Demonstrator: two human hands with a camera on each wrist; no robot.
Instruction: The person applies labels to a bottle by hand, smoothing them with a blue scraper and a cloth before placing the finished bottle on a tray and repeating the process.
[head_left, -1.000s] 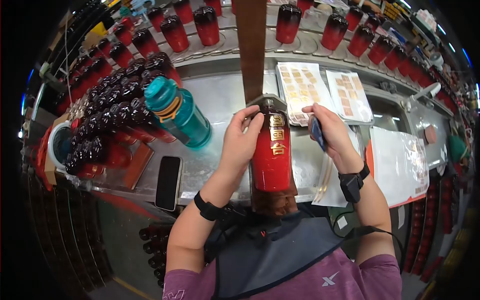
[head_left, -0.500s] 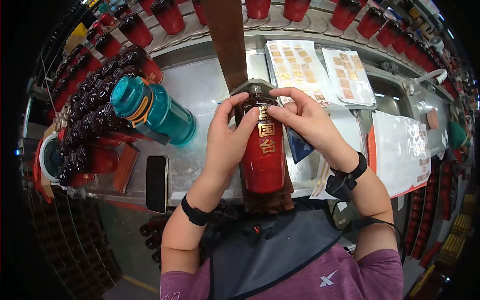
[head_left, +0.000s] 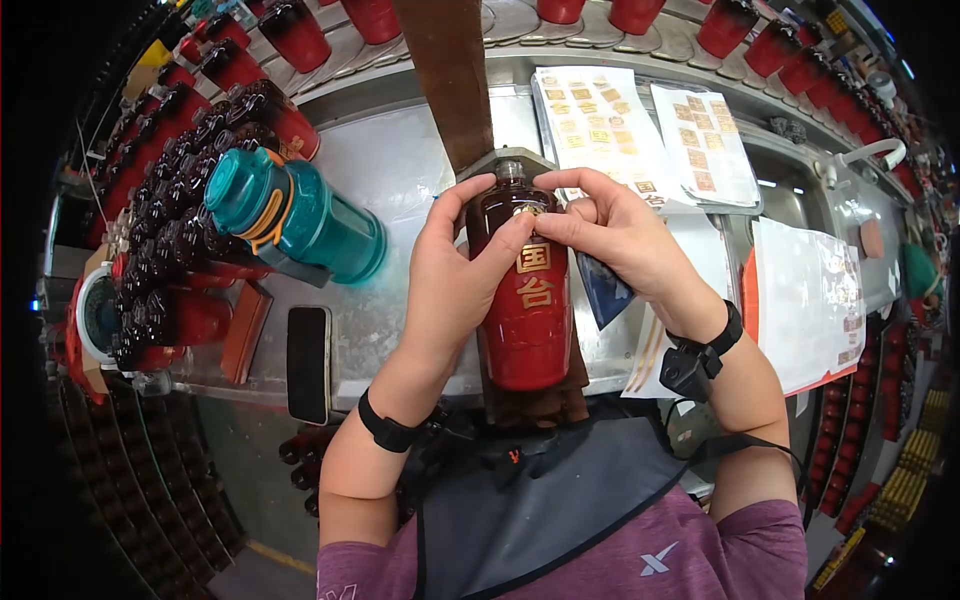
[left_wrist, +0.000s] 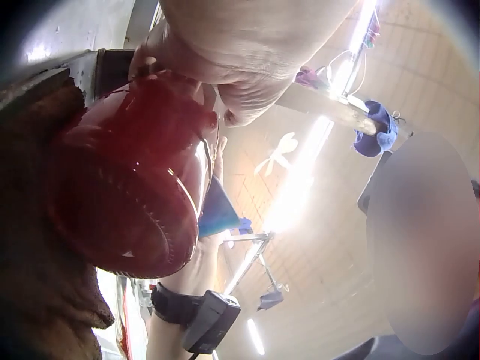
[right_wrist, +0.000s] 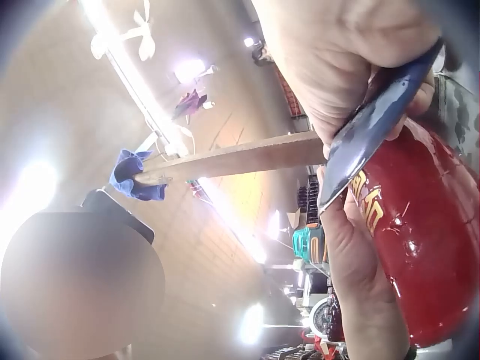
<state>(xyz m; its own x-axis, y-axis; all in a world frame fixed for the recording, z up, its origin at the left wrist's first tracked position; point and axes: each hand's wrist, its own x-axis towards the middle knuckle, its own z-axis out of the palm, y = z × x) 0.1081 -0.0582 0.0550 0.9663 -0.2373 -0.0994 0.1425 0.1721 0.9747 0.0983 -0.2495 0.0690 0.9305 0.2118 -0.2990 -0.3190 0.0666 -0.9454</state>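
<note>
A red glazed bottle (head_left: 525, 350) with a dark shoulder and gold characters lies tilted on a brown cloth (head_left: 535, 408), neck pointing away from me. My left hand (head_left: 445, 265) grips its left shoulder, thumb on the front at the topmost gold character. From the right, my right hand (head_left: 640, 250) brings its thumb to the same character, index finger stretched toward the neck. Its curled fingers hold a blue triangular scraper (head_left: 604, 290), which shows edge-on in the right wrist view. Both thumbs partly cover the top character. In the left wrist view the bottle's base (left_wrist: 124, 217) faces the camera.
Sheets of gold decals (head_left: 600, 120) lie behind the bottle to the right, near a sink (head_left: 775, 195). A teal water bottle (head_left: 335, 225), a phone (head_left: 309, 365) and many red-black bottles (head_left: 185, 315) stand or lie leftward. A wooden post (head_left: 450, 90) rises behind.
My right hand has come in from the right with the scraper, and its thumb now meets the bottle's front. The left thumb has moved onto the top character. The head view has shifted slightly.
</note>
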